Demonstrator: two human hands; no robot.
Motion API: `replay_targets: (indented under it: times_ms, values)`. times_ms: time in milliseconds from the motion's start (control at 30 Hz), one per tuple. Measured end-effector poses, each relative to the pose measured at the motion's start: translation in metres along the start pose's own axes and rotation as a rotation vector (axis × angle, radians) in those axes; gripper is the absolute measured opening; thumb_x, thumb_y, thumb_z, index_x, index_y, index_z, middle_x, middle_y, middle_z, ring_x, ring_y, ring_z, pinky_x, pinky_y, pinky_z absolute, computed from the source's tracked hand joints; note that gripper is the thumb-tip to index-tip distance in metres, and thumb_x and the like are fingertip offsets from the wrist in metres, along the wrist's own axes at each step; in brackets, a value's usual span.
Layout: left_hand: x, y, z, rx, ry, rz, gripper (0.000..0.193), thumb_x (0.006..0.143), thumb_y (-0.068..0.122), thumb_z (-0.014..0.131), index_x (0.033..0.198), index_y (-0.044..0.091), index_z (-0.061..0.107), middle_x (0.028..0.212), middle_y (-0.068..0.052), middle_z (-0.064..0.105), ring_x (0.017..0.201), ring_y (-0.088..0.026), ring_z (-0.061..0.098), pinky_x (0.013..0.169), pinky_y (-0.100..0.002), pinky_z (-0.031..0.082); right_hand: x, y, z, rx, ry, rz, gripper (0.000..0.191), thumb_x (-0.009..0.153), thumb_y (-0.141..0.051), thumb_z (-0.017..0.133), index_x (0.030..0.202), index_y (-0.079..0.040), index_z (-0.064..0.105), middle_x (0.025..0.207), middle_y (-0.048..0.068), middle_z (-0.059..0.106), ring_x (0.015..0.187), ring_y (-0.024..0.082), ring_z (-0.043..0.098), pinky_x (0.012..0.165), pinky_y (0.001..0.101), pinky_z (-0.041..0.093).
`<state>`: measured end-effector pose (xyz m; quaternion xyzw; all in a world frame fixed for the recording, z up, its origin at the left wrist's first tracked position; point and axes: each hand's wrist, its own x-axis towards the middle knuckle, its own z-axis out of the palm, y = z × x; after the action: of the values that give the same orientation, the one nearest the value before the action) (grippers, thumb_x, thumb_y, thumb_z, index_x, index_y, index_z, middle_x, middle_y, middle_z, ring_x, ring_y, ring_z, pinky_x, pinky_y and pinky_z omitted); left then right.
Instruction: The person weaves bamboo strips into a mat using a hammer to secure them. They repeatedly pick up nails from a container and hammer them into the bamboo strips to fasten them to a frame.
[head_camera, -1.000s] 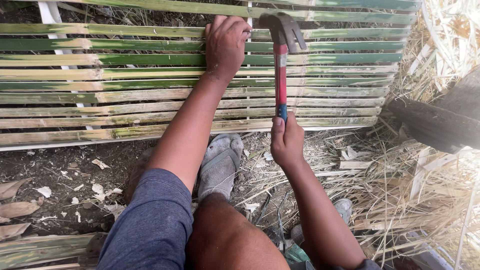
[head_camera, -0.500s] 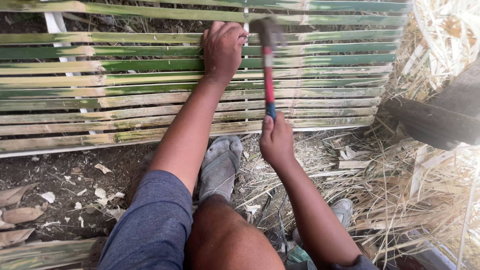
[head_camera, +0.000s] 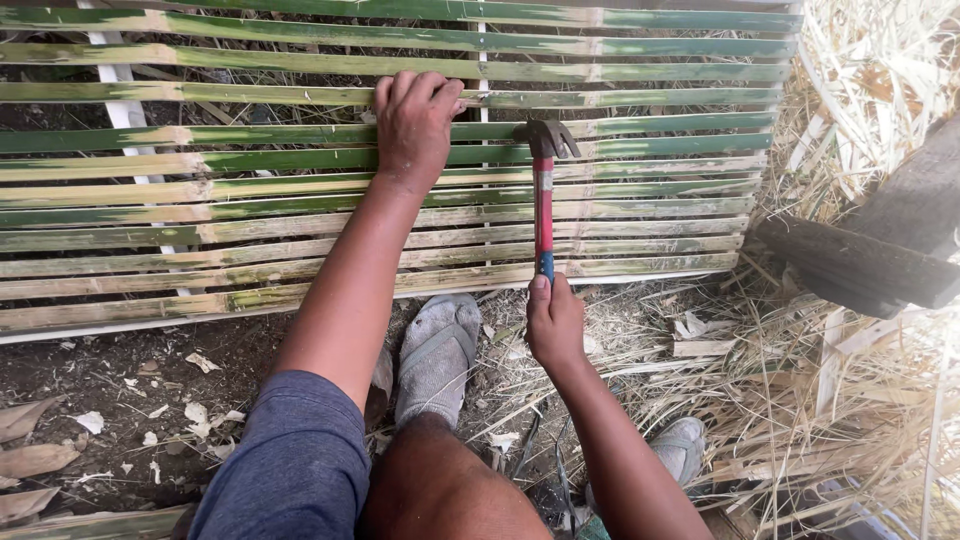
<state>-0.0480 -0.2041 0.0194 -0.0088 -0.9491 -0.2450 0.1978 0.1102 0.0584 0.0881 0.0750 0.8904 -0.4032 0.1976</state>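
A panel of green and pale bamboo slats (head_camera: 250, 200) lies flat on the ground in front of me. My left hand (head_camera: 415, 125) presses down on the slats near the middle, fingers curled over one strip. My right hand (head_camera: 555, 320) grips the blue end of a claw hammer (head_camera: 544, 190) with a red handle. The hammer's dark head (head_camera: 547, 137) rests on a slat just right of my left hand.
White crosspieces (head_camera: 125, 110) run under the slats. My grey sandals (head_camera: 437, 355) stand on bare soil with dry leaves. A heap of straw-like bamboo shavings (head_camera: 850, 400) and dark wooden boards (head_camera: 860, 260) lie on the right.
The hammer has come down from a raised position onto the slat beside my left hand. My left hand stays pressed on the slats.
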Motion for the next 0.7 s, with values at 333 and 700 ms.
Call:
replay_targets:
  times_ms: [333, 700]
  values:
    - [0.000, -0.005, 0.004, 0.074, 0.013, -0.001, 0.017, 0.096, 0.017, 0.076, 0.112, 0.014, 0.078, 0.109, -0.002, 0.060, 0.111, -0.023, 0.054, 0.103, -0.042, 0.045, 0.013, -0.036, -0.006, -0.028, 0.044, -0.156, 0.043, 0.110, -0.042, 0.040, 0.093, -0.004, 0.053, 0.059, 0.007, 0.058, 0.050, 0.019, 0.059, 0.049, 0.0374, 0.046]
    - [-0.002, -0.001, 0.006, 0.020, -0.002, -0.053, 0.017, 0.094, 0.019, 0.077, 0.110, 0.013, 0.075, 0.107, -0.001, 0.060, 0.109, -0.024, 0.055, 0.102, -0.044, 0.043, 0.034, -0.050, 0.020, -0.052, -0.072, -0.077, 0.042, 0.108, -0.042, 0.032, 0.102, -0.005, 0.051, 0.062, 0.001, 0.056, 0.047, 0.009, 0.052, 0.043, 0.0282, 0.043]
